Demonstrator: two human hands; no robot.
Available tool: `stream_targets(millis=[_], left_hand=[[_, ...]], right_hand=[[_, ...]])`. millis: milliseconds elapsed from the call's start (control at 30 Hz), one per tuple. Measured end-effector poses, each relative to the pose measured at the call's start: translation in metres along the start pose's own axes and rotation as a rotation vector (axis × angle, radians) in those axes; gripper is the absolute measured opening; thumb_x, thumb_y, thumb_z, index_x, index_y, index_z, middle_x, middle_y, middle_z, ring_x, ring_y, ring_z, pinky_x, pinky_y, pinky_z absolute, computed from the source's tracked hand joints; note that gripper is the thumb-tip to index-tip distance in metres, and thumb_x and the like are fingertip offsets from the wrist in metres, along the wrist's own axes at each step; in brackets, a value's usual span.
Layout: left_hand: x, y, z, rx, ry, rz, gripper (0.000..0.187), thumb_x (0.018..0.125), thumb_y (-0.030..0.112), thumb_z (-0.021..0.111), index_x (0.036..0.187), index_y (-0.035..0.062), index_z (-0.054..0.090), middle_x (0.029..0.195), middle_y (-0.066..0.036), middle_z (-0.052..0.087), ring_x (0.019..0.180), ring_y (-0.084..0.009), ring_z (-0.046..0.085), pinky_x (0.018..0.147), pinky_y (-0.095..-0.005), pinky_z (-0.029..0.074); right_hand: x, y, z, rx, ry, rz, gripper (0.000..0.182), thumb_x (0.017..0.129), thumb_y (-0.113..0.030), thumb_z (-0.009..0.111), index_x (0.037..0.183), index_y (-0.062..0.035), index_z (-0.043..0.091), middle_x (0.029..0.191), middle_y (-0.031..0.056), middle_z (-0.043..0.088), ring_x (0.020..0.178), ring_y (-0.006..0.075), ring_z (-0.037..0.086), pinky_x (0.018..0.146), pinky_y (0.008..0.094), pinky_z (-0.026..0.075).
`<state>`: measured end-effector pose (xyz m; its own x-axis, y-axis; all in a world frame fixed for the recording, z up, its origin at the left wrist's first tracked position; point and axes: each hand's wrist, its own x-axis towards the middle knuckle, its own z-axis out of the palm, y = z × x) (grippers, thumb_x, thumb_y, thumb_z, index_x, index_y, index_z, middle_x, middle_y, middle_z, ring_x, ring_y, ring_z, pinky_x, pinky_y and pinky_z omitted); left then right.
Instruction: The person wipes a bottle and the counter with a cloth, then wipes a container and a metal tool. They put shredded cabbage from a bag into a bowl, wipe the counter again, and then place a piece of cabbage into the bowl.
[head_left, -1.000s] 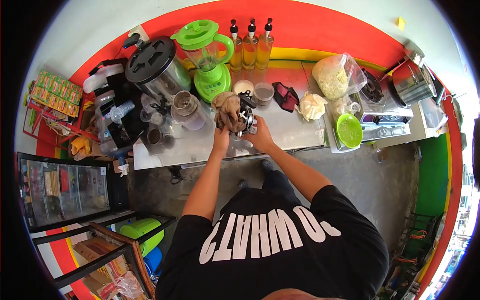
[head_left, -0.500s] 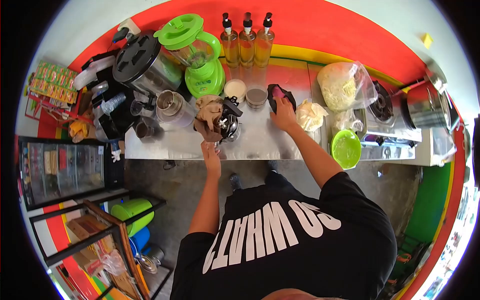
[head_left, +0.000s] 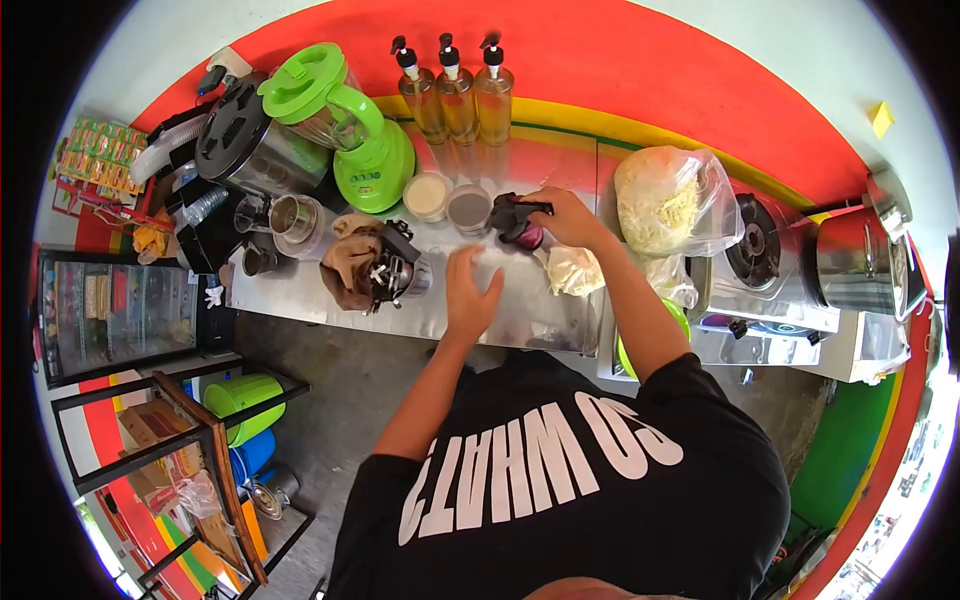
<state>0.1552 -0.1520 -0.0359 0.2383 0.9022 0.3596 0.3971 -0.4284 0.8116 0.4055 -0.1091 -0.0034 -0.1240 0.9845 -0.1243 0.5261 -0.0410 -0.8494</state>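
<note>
Cloth (head_left: 520, 218), dark with a pink patch, sits bunched in the right hand (head_left: 568, 216), whose fingers close around it above the steel counter (head_left: 300, 290). Nearer, the left hand (head_left: 470, 292) hovers open with fingers spread over the counter. Behind the cloth stand two tubs (head_left: 447, 200) and three pump bottles (head_left: 455, 95).
</note>
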Motion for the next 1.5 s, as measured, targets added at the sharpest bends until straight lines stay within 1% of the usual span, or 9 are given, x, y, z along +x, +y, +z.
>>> stream_targets(millis=[100,167,300,667,800,933,1133,1300,1500], left_hand=[[0.046,0.029,0.026,-0.016,0.092,0.071,0.062,0.079,0.015,0.083,0.134,0.0046,0.057,0.122,-0.014,0.062,0.107,-0.0282,0.058,0.090,-0.0385,0.048],[0.062,0.025,0.037,-0.171,-0.269,-0.012,0.067,0.078,0.017,0.085,0.138,0.0061,0.056,0.131,-0.016,0.059,0.118,-0.0333,0.055,0.100,-0.0416,0.046],[0.069,0.028,0.025,0.092,-0.331,-0.018,0.076,0.073,0.018,0.087,0.142,0.0108,0.054,0.141,-0.018,0.051,0.129,-0.0402,0.046,0.110,-0.0484,0.037],[0.090,-0.032,0.042,0.686,-0.349,-0.187,0.097,0.067,0.006,0.085,0.153,0.0173,0.042,0.152,-0.015,0.035,0.140,-0.0391,0.033,0.113,-0.0506,0.032],[0.079,-0.029,0.039,0.588,-0.399,-0.245,0.093,0.064,0.007,0.085,0.148,0.0122,0.047,0.142,-0.017,0.039,0.137,-0.0392,0.036,0.111,-0.0495,0.035],[0.065,-0.027,0.035,0.161,-0.378,-0.230,0.095,0.059,0.013,0.089,0.145,0.0073,0.049,0.135,-0.020,0.042,0.124,-0.0407,0.050,0.104,-0.0458,0.046],[0.079,0.008,0.025,0.063,-0.304,-0.040,0.085,0.061,0.017,0.090,0.137,-0.0010,0.056,0.130,-0.018,0.046,0.117,-0.0344,0.057,0.101,-0.0416,0.051],[0.099,0.039,0.019,-0.306,-0.327,0.025,0.082,0.067,0.012,0.089,0.141,0.0012,0.055,0.128,-0.011,0.048,0.123,-0.0245,0.054,0.104,-0.0374,0.049],[0.106,0.053,0.036,-0.531,-0.073,0.073,0.081,0.073,0.008,0.086,0.146,0.0033,0.051,0.130,-0.011,0.044,0.126,-0.0242,0.053,0.107,-0.0381,0.047]], right_hand=[[-0.021,-0.004,-0.017,0.148,-0.049,-0.044,0.037,0.090,-0.004,0.066,0.127,-0.0037,0.070,0.105,0.0138,0.070,0.092,0.0203,0.064,0.087,0.0335,0.050],[-0.030,0.002,-0.023,0.271,-0.089,-0.073,0.031,0.094,-0.003,0.061,0.123,0.0010,0.070,0.106,0.0107,0.071,0.089,0.0165,0.065,0.085,0.0313,0.051],[-0.034,0.008,-0.015,0.510,0.148,0.082,0.025,0.098,-0.006,0.059,0.120,0.0036,0.067,0.098,0.0038,0.069,0.082,0.0102,0.059,0.078,0.0280,0.051],[0.006,0.038,0.089,0.842,0.357,0.186,0.024,0.108,-0.016,0.051,0.130,-0.0133,0.059,0.107,-0.0021,0.062,0.093,0.0087,0.059,0.080,0.0279,0.053],[-0.011,0.001,0.090,1.106,0.370,0.425,0.029,0.109,-0.017,0.051,0.136,-0.0084,0.054,0.114,0.0044,0.063,0.098,0.0104,0.059,0.087,0.0265,0.050],[-0.005,0.018,0.114,1.045,0.374,0.140,0.038,0.107,-0.020,0.055,0.144,-0.0097,0.049,0.119,0.0040,0.063,0.100,0.0119,0.060,0.092,0.0277,0.050],[0.012,-0.009,0.042,0.819,0.185,0.216,0.044,0.106,-0.030,0.057,0.144,-0.0080,0.052,0.119,0.0067,0.063,0.100,0.0146,0.064,0.091,0.0291,0.053],[0.027,0.008,0.005,1.700,-0.314,0.166,0.039,0.108,-0.034,0.043,0.123,-0.0020,0.060,0.118,0.0165,0.069,0.101,0.0288,0.070,0.093,0.0441,0.057],[0.004,-0.017,0.033,1.985,-0.080,-0.078,0.042,0.107,-0.038,0.044,0.129,-0.0055,0.061,0.125,0.0125,0.068,0.112,0.0282,0.067,0.100,0.0433,0.054]])
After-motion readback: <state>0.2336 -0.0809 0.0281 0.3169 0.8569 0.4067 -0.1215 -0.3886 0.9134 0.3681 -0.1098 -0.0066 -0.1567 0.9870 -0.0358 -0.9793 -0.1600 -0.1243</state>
